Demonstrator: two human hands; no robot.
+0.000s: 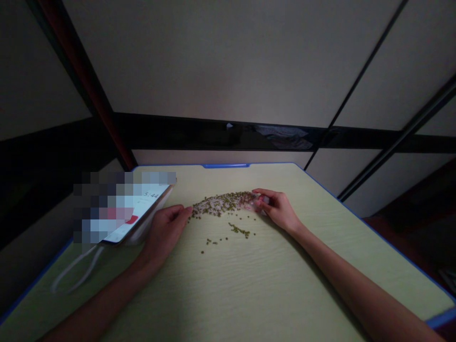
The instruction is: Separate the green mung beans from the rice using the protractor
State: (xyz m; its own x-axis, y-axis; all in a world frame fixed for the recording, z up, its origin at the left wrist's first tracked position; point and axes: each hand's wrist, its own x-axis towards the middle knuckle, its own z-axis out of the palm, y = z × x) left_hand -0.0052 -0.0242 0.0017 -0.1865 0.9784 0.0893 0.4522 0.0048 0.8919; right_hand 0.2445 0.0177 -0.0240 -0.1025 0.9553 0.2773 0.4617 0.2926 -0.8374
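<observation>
A long pile of small green grains, which look like mung beans (224,203), lies mixed with paler whitish-pink bits across the middle of the table. My left hand (166,230) is at the pile's left end, thumb and fingertips pressed together; what they grip is too small to make out. At the right end, my right hand (280,209) is closed in a pinch, a pinkish, partly see-through bit showing at its fingertips. I cannot tell what that bit is. Loose green beans (239,230) lie scattered on the near side of the pile.
The pale wood-grain table (278,280) has a blue edge. A phone (124,213) with a lit screen leans at the left beside my left forearm, a white cable loop (80,270) in front of it. Behind the table stand pale cabinet panels (221,61) with a dark band.
</observation>
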